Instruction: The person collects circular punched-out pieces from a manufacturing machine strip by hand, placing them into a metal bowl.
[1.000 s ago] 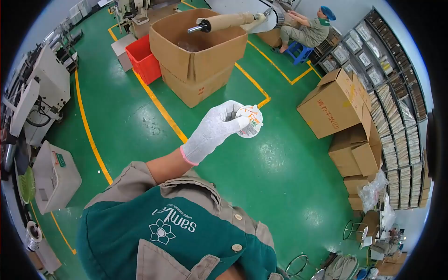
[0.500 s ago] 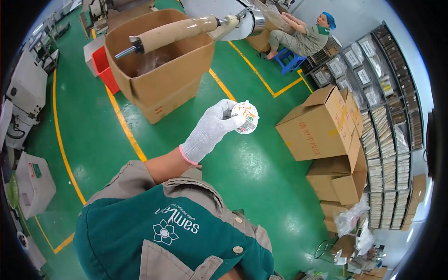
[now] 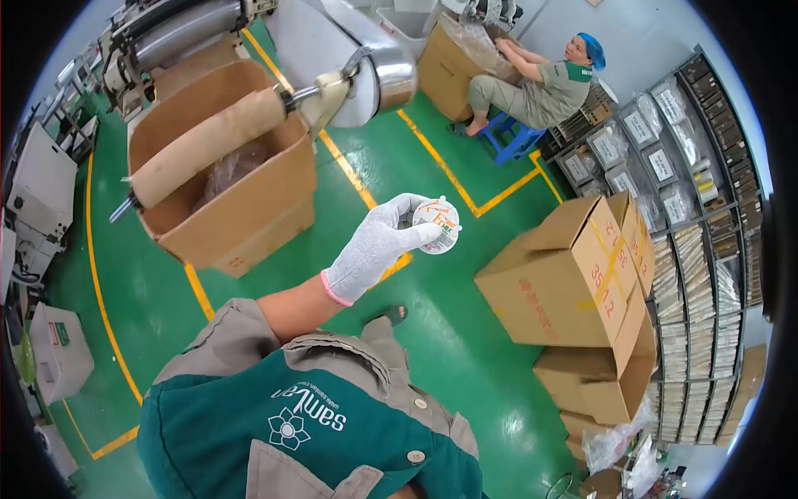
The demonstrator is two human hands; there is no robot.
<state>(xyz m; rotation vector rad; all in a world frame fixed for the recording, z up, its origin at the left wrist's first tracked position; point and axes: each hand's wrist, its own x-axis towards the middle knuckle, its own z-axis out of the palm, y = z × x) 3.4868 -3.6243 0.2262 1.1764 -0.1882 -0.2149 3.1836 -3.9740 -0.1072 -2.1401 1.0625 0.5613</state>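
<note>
My left hand, in a white knit glove with a pink cuff, is closed in a pinch on a round printed lid. The thumb lies over the lid's printed face, and the other fingers are curled behind its edge. Orange and green lettering shows on the lid, with small tabs at its rim. The lid is held up in front of me, above the green floor. My right hand is out of view.
A large carton stands at the left under a wrapped roller. Stacked cartons stand at the right beside shelving. A seated co-worker on a blue stool handles plastic at the back.
The view has shifted: the large carton and roller now lie farther left, and the stacked cartons sit lower. A foot has come into view below my left hand. The lid stays pinched.
</note>
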